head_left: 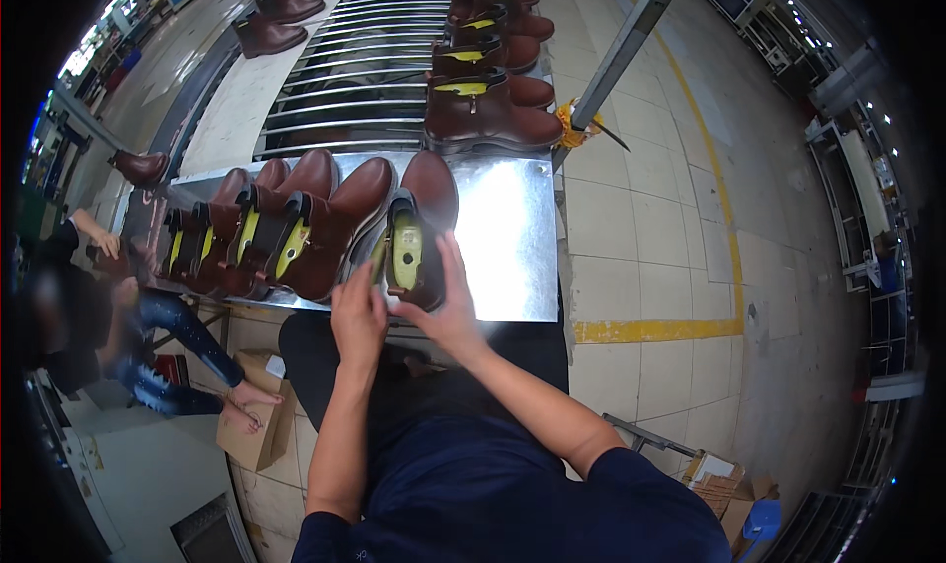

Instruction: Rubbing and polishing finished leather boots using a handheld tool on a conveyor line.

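Observation:
A brown ankle boot point(419, 208) with a yellow insole lies on a shiny metal table point(507, 238), toe pointing away from me. My right hand point(445, 302) grips the boot's opening from the right side. My left hand point(359, 312) touches the boot's opening edge on the left, fingers bent. To the left, several more brown boots point(286, 223) with yellow insoles lean side by side on the same table.
Beyond the table a roller conveyor point(365, 70) carries a row of brown boots point(488, 105). A metal post point(621, 51) rises at the right. A seated person point(148, 336) is at the left, with cardboard boxes point(258, 415) on the tiled floor.

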{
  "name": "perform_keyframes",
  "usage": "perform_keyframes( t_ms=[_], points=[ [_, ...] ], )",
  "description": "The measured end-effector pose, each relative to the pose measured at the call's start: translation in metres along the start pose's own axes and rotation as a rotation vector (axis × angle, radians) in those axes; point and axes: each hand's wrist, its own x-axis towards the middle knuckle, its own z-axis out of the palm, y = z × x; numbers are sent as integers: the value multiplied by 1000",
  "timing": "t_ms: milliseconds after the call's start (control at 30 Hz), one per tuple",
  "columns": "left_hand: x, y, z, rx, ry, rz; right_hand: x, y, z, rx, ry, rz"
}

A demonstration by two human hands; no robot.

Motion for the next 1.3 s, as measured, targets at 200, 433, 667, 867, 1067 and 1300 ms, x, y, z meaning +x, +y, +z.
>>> perform_keyframes(
  t_ms=[200, 433, 667, 867, 1067, 1300],
  points=[
    [-74, -1, -38, -1124, 5, -577, -49, 7, -88, 74, -419, 372],
    [-100, 38, -42, -757, -425, -46, -79, -38, -36, 691, -358, 477],
    [5, 18, -45, -752, 146, -33, -6, -6, -87, 706, -1, 876],
    [107, 30, 4, -1085, 4, 146, -28, -19, -103, 841, -169, 895],
    [149, 38, 28, -1310, -392, 348, -54, -17, -111, 668, -116, 705],
    [101, 74, 63, -1263, 51, 158, -45, 2, -141, 869, 206, 728]
  ],
)
